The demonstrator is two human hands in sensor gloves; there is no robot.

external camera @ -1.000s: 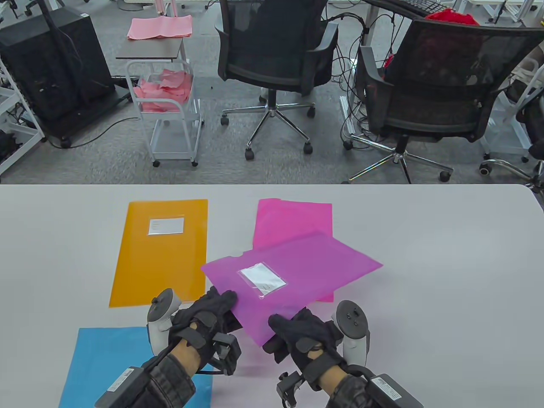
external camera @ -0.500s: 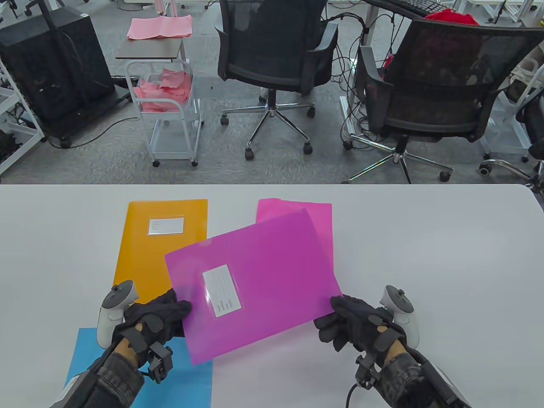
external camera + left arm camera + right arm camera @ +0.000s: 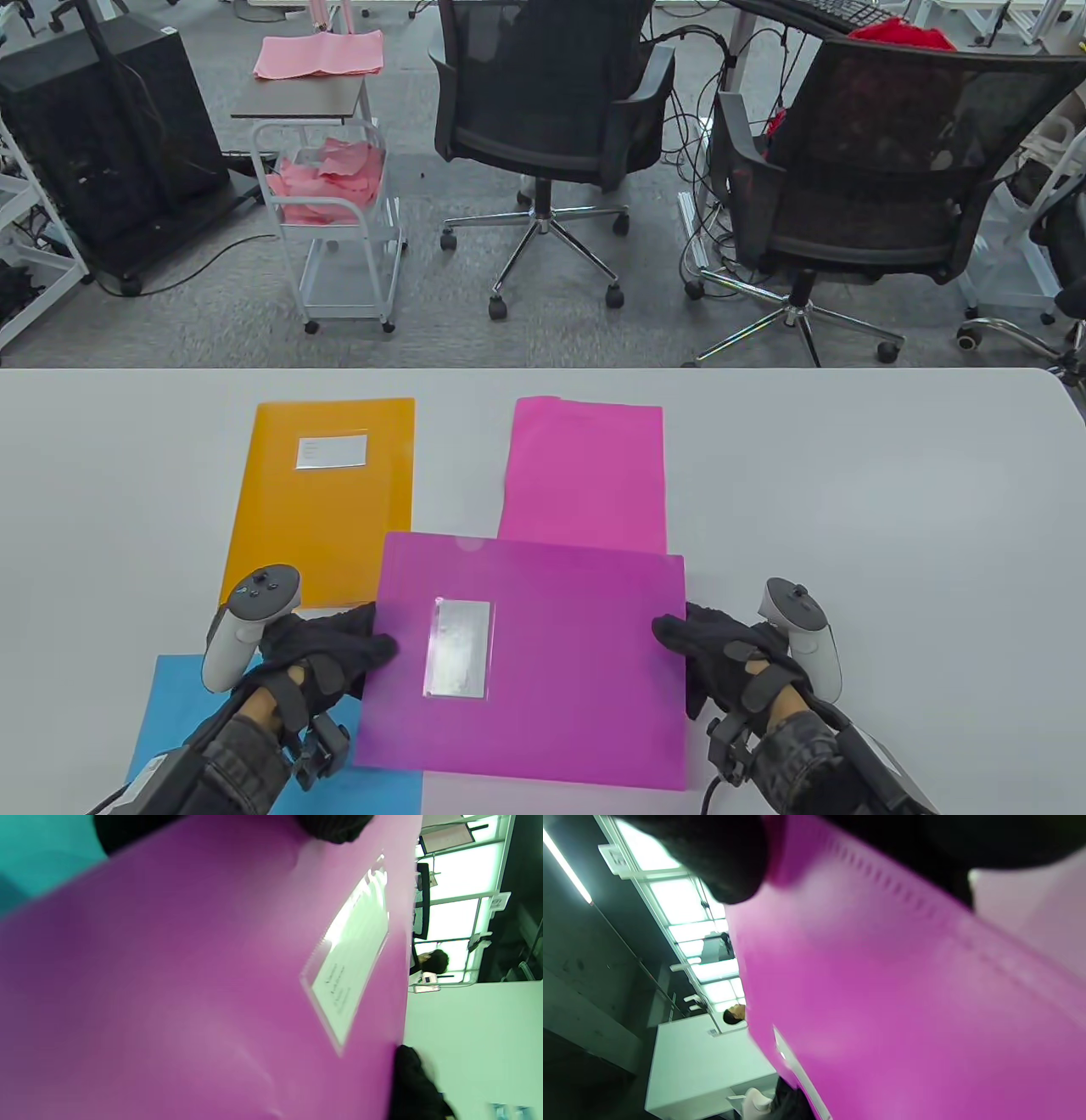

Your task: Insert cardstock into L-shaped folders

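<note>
A purple translucent L-shaped folder [image 3: 543, 662] with a white label pocket [image 3: 459, 649] is near the table's front, level, held between both hands. My left hand [image 3: 327, 649] grips its left edge, thumb on top. My right hand [image 3: 713, 649] grips its right edge. The folder fills the left wrist view [image 3: 212, 993] and the right wrist view [image 3: 903, 1018]. A pink cardstock sheet [image 3: 585, 471] lies flat behind it. An orange folder [image 3: 327, 501] with a label lies to the left. A blue sheet [image 3: 182, 705] lies at the front left, partly under the purple folder.
The white table [image 3: 891, 526] stretches to the right of the folders. Beyond its far edge stand two black office chairs [image 3: 543, 110] and a white cart [image 3: 335, 221] holding pink sheets.
The purple folder has swung from tilted and raised to level and square to the table edge, nearer the front. Both hands spread apart to its left and right edges. The pink sheet is now uncovered.
</note>
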